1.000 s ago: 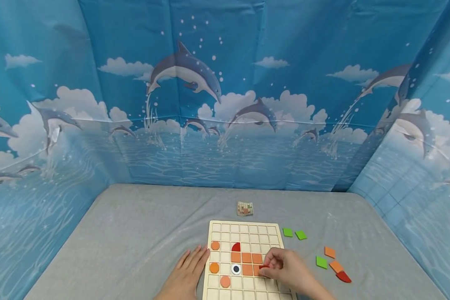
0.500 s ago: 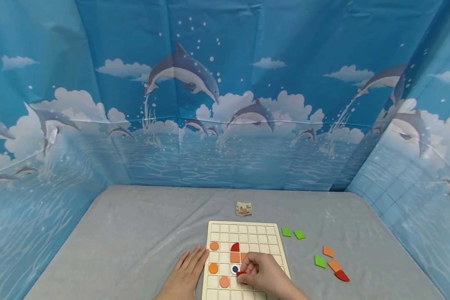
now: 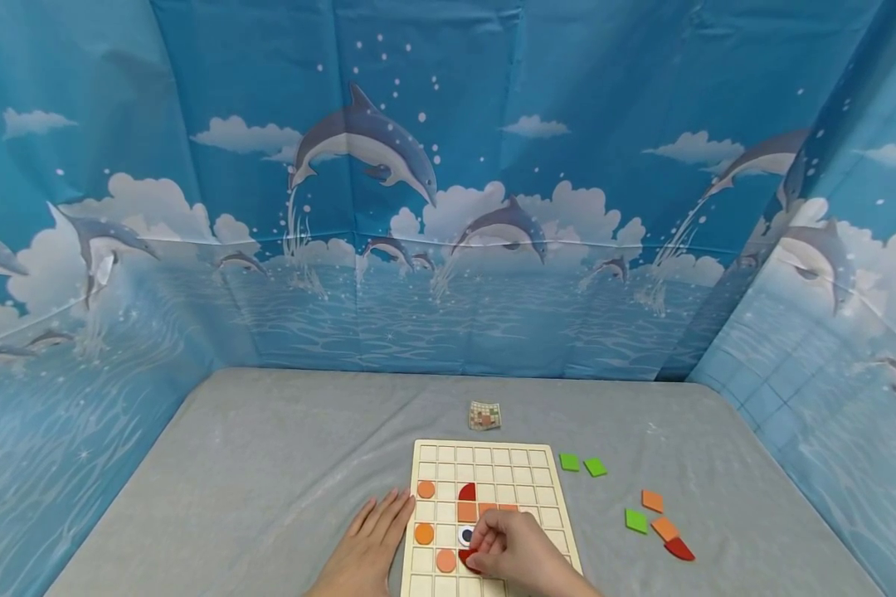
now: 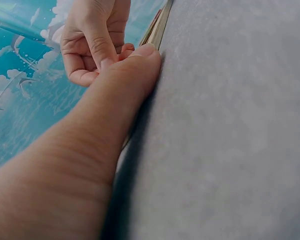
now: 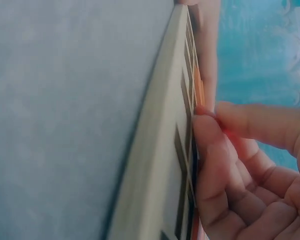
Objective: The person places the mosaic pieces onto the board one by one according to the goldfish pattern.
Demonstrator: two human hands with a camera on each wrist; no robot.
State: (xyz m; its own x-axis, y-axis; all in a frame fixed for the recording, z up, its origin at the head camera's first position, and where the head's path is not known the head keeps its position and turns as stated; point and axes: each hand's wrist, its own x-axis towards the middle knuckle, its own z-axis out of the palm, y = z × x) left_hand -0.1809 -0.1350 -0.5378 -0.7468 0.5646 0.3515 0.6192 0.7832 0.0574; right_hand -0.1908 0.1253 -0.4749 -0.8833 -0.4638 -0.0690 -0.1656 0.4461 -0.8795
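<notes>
Right hand [image 3: 513, 547] pinches the red quarter-round piece [image 3: 465, 556] between thumb and fingertips at the pale grid board [image 3: 484, 445], just below the eye-like disc [image 3: 465, 536]; left hand [image 3: 369, 543] lies straight-fingered against the board's left edge. On my feed I judge the piece light, stiff and smooth, best held by its rim. Grey cloth [image 3: 306, 439] covers the surface beneath, with a dolphin-printed curtain [image 3: 388, 332] behind.
</notes>
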